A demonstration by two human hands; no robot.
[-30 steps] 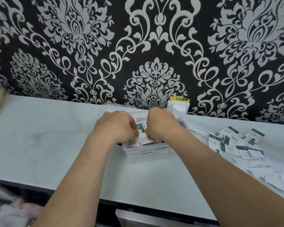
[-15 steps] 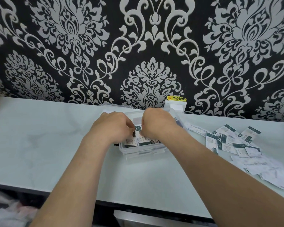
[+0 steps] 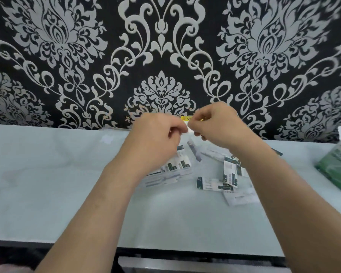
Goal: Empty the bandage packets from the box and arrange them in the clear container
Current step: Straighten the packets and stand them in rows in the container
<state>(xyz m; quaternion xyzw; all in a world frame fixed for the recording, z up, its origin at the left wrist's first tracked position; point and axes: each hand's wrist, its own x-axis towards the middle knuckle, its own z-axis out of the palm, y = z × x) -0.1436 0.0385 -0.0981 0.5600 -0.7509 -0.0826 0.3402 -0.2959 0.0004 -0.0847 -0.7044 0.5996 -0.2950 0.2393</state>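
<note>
The clear container [image 3: 166, 177] sits on the pale counter, holding several white-and-green bandage packets [image 3: 182, 164]. My left hand [image 3: 156, 138] and my right hand [image 3: 219, 125] are raised above it, close together. Their fingers are curled and the fingertips pinch together in front of the wall. A narrow bandage packet [image 3: 193, 152] hangs tilted just below the fingertips, and its top end is hidden between them. More loose packets [image 3: 215, 184] lie on the counter to the right of the container. The green bandage box [image 3: 337, 168] lies blurred at the far right.
A white wall socket with a yellow label [image 3: 186, 118] is behind my fingertips. The patterned black-and-white wall runs along the back of the counter. The counter's front edge [image 3: 165, 251] is near me, with a dark gap below it.
Both hands have lifted out of the container and now pinch together above it. The view has shifted, bringing the green box into sight at the right.
</note>
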